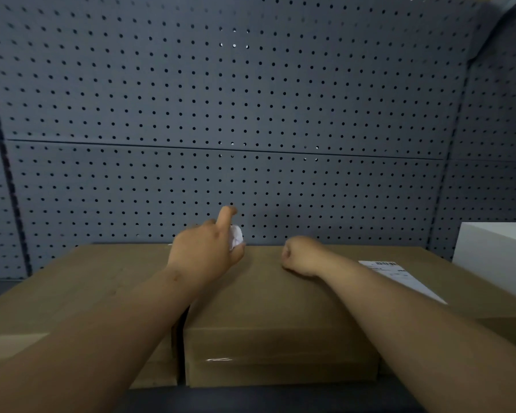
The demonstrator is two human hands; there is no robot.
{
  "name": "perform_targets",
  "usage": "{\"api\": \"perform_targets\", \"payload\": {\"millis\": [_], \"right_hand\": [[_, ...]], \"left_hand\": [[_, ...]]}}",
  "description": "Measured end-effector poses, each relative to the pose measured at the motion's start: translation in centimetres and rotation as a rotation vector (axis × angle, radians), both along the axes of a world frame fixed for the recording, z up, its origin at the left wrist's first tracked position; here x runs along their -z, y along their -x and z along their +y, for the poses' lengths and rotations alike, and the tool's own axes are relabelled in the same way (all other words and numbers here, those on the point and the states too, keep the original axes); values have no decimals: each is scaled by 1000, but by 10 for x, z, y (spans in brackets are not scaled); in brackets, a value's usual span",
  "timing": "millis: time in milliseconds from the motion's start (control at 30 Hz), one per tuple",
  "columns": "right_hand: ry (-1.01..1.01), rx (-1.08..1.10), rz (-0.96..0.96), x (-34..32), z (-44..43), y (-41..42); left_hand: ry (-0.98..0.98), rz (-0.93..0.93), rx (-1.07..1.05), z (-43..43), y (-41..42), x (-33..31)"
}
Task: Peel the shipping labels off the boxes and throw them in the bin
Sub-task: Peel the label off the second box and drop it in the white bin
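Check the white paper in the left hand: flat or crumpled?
Crumpled. The left hand grips the white paper as a creased wad between thumb and fingers. Whether it carries print: cannot tell.

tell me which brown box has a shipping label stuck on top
The rightmost brown box, beside the white box: a flat barcode label lies on top. The left box and middle box show none.

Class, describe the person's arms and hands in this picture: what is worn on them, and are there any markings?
The left arm and right arm are uncovered to the frame's edge, with no sleeves in view. The left hand and right hand wear no gloves, and no watch, ring or bracelet shows.
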State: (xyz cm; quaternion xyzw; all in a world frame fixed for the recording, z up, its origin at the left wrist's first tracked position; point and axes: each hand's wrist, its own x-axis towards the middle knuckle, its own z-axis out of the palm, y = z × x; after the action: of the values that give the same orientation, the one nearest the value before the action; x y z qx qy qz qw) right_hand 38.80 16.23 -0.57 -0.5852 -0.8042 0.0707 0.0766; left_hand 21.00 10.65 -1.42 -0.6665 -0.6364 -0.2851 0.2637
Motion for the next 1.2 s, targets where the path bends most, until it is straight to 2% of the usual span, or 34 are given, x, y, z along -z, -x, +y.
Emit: {"api": "perform_targets", "payload": {"millis": [133,233,333,533,600,733,833,900,1000,1067,1133,1200], "right_hand": [[29,-190,40,2,-8,12],[62,-46,-15,-3,10,-9],[-10,104,-19,1,16,-12],[-83,-196,39,13,-12,19],[-78,-216,24,12,-14,12],[-9,5,-18,5,6,-18],[-37,126,-24,3,15,-17],[-47,74,-25,7,11,1],[-9,-153,17,12,-4,26],[28,-222,22,9,-6,20],[62,-134,5,2,5,-2],[37,49,-21,-2,11,-26]], "left_hand": [[11,-5,8,3,0,0],[35,-4,30,4,3,-1],[73,-4,43,4,1,0],[76,-35,112,2,-7,-1],[41,-53,132,-1,-6,-3],[22,-62,114,-11,-5,-5],[27,-62,109,-17,-8,-6],[62,-57,86,-19,-9,-5],[89,-66,76,-19,-10,-4],[91,-93,86,-20,-8,-2],[87,-116,98,-22,-4,-1],[81,-128,112,-23,-1,0]]}}
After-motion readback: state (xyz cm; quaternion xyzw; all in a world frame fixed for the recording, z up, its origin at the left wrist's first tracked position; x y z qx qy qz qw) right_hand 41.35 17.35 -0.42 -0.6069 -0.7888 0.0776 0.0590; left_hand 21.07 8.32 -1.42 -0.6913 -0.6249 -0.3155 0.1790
